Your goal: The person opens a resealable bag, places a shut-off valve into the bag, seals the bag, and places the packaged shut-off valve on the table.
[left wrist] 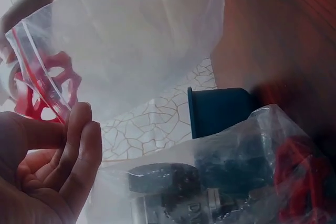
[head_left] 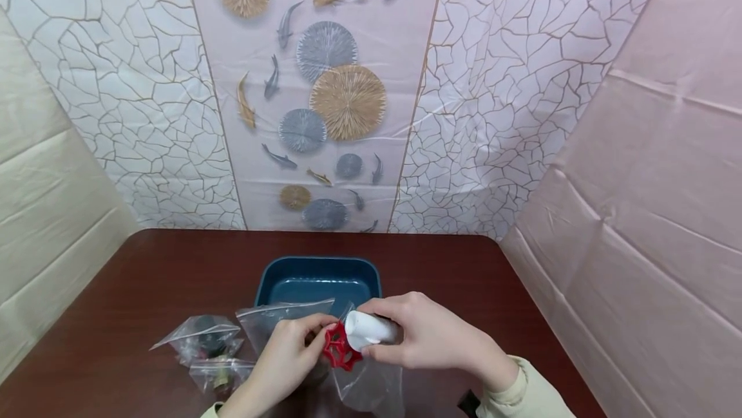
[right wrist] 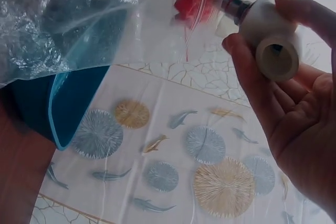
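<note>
In front of the tray, my right hand (head_left: 429, 334) grips a white valve (head_left: 368, 329) with a round open port, its thumb and fingers around the body. A red handwheel (head_left: 342, 347) sits at the valve's end, on a short metal stem seen in the right wrist view. My left hand (head_left: 292, 347) pinches the zip edge of a clear plastic bag (left wrist: 142, 35) next to the handwheel. The bag's film lies over part of the wheel in the left wrist view. The rest of the bag (head_left: 373, 386) hangs below the hands.
A blue tray (head_left: 319, 259) stands behind the hands on the dark red table (head_left: 435, 263). Left of it lie clear zip bags (head_left: 199, 331) with fittings inside. Another bag holds a grey metal valve (left wrist: 173, 203) and a red part (left wrist: 299, 182). Patterned cloth walls enclose the table.
</note>
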`<state>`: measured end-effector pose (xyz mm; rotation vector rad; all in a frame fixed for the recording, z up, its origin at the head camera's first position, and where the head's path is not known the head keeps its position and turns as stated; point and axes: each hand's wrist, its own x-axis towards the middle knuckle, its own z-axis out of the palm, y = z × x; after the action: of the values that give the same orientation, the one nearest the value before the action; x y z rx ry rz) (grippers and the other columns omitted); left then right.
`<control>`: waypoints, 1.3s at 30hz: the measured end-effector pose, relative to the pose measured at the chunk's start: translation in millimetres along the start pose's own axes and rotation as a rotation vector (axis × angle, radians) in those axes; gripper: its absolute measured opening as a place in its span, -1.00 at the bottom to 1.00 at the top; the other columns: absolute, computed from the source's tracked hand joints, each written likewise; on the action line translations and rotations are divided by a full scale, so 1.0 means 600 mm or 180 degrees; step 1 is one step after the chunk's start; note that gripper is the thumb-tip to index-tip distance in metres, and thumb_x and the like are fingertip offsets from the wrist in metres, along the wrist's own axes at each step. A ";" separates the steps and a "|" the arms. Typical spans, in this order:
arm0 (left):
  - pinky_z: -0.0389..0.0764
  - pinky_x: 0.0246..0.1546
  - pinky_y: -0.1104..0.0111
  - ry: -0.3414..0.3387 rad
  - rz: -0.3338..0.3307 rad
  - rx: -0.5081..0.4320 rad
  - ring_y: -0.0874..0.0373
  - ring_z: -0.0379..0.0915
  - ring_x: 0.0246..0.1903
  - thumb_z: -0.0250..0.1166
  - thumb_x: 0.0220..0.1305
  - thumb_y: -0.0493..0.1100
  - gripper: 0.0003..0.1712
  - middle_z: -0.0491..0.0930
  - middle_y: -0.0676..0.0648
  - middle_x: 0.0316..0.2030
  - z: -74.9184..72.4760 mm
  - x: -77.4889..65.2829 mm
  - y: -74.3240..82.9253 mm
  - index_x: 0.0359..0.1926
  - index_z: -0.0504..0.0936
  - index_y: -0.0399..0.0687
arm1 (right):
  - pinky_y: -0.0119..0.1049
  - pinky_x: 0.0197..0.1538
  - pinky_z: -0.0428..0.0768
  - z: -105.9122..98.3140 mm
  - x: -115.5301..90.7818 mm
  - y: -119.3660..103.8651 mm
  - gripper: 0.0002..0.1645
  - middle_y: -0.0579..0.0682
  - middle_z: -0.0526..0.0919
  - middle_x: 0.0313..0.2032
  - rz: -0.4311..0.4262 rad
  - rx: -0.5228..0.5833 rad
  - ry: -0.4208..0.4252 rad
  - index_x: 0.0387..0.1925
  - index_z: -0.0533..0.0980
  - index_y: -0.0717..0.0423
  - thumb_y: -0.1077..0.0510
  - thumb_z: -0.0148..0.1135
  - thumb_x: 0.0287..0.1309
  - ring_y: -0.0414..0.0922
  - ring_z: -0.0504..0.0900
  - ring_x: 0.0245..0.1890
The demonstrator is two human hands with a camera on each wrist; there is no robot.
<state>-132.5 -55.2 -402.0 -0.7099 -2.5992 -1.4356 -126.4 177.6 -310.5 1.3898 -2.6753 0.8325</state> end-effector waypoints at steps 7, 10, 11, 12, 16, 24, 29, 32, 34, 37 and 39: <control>0.47 -0.68 0.43 0.0035 0.0091 -0.0100 0.29 0.48 -0.67 0.14 0.33 -0.04 -0.75 0.48 0.20 -0.64 0.007 0.000 0.001 -0.17 0.65 -0.05 | -0.59 -0.41 0.42 0.015 -0.010 -0.002 -0.62 -0.33 0.56 -0.29 0.0189 -0.0372 -0.0020 -0.06 0.51 -0.14 -0.06 0.31 0.04 -0.45 0.46 -0.43; 0.47 -0.67 0.45 -0.0005 0.0168 -0.0101 0.32 0.46 -0.67 0.13 0.34 -0.04 -0.75 0.50 0.21 -0.64 0.014 -0.001 0.003 -0.19 0.65 -0.05 | -0.60 -0.41 0.42 0.030 -0.016 -0.002 -0.61 -0.30 0.57 -0.28 0.0187 -0.0551 -0.0007 -0.08 0.51 -0.10 -0.04 0.31 0.02 -0.46 0.45 -0.44; 0.46 -0.67 0.46 -0.0016 0.0196 -0.0094 0.33 0.46 -0.67 0.12 0.34 -0.04 -0.75 0.50 0.21 -0.64 0.016 -0.002 0.004 -0.19 0.65 -0.05 | -0.60 -0.41 0.42 0.035 -0.017 -0.001 -0.61 -0.28 0.57 -0.28 0.0186 -0.0601 -0.0003 -0.08 0.51 -0.09 -0.03 0.32 0.01 -0.46 0.45 -0.44; 0.45 -0.68 0.46 -0.0032 0.0217 -0.0093 0.34 0.45 -0.68 0.11 0.35 -0.03 -0.75 0.49 0.21 -0.64 0.018 -0.003 0.004 -0.20 0.64 -0.04 | -0.60 -0.42 0.42 0.041 -0.019 0.000 -0.61 -0.27 0.57 -0.28 0.0198 -0.0645 -0.0017 -0.08 0.51 -0.08 -0.02 0.32 0.01 -0.47 0.45 -0.45; 0.40 -0.71 0.46 -0.0143 0.0214 -0.0142 0.38 0.40 -0.69 0.08 0.36 -0.01 -0.74 0.48 0.20 -0.67 0.027 -0.005 0.004 -0.23 0.63 -0.01 | -0.59 -0.48 0.40 0.062 -0.025 0.008 -0.59 -0.23 0.57 -0.29 0.0318 -0.0748 -0.0182 -0.05 0.50 -0.05 -0.02 0.31 0.03 -0.46 0.43 -0.50; 0.44 -0.65 0.46 -0.0551 -0.0090 -0.0256 0.38 0.40 -0.69 0.13 0.33 -0.13 -0.84 0.48 0.20 -0.66 0.065 -0.006 -0.022 -0.27 0.63 -0.04 | -0.52 -0.50 0.40 0.109 -0.039 0.033 -0.60 -0.28 0.55 -0.35 0.0608 -0.0679 -0.0407 -0.07 0.54 -0.05 -0.04 0.30 0.02 -0.43 0.42 -0.52; 0.41 -0.66 0.47 -0.0573 -0.0110 -0.0202 0.38 0.39 -0.70 0.13 0.32 -0.17 -0.86 0.46 0.21 -0.67 0.075 -0.010 -0.024 -0.30 0.62 -0.02 | -0.46 -0.48 0.41 0.127 -0.044 0.043 -0.60 -0.30 0.56 -0.33 0.0733 -0.0682 -0.0431 -0.09 0.54 -0.07 -0.03 0.32 -0.02 -0.41 0.43 -0.50; 0.39 -0.68 0.47 -0.0590 -0.0109 -0.0128 0.39 0.38 -0.72 0.14 0.32 -0.18 -0.87 0.45 0.22 -0.69 0.076 -0.012 -0.024 -0.33 0.61 -0.02 | -0.45 -0.47 0.41 0.135 -0.046 0.046 -0.60 -0.31 0.54 -0.33 0.0731 -0.0720 -0.0414 -0.13 0.55 -0.09 -0.01 0.35 -0.08 -0.41 0.42 -0.50; 0.37 -0.70 0.47 -0.0625 -0.0135 -0.0098 0.39 0.37 -0.73 0.13 0.31 -0.19 -0.87 0.45 0.22 -0.70 0.076 -0.013 -0.024 -0.34 0.61 -0.03 | -0.44 -0.47 0.41 0.139 -0.047 0.048 -0.61 -0.32 0.54 -0.34 0.0735 -0.0739 -0.0392 -0.15 0.55 -0.10 -0.01 0.36 -0.10 -0.40 0.42 -0.49; 0.36 -0.73 0.47 -0.0647 -0.0151 -0.0028 0.39 0.36 -0.75 0.13 0.30 -0.21 -0.87 0.45 0.22 -0.72 0.076 -0.013 -0.025 -0.35 0.60 -0.03 | -0.42 -0.46 0.42 0.144 -0.050 0.048 -0.61 -0.32 0.54 -0.31 0.0817 -0.0746 -0.0334 -0.13 0.54 -0.14 -0.05 0.36 -0.08 -0.39 0.45 -0.44; 0.35 -0.74 0.47 -0.0632 -0.0129 0.0034 0.40 0.34 -0.76 0.12 0.30 -0.22 -0.86 0.44 0.23 -0.72 0.075 -0.013 -0.026 -0.37 0.59 -0.03 | -0.40 -0.46 0.42 0.147 -0.054 0.048 -0.58 -0.31 0.51 -0.29 0.0980 -0.0651 -0.0288 -0.11 0.50 -0.18 -0.08 0.37 -0.07 -0.38 0.44 -0.42</control>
<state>-126.0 -27.7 -441.4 -0.8438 -2.7810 -1.4291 -108.6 174.6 -407.3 1.0125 -2.9903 0.4970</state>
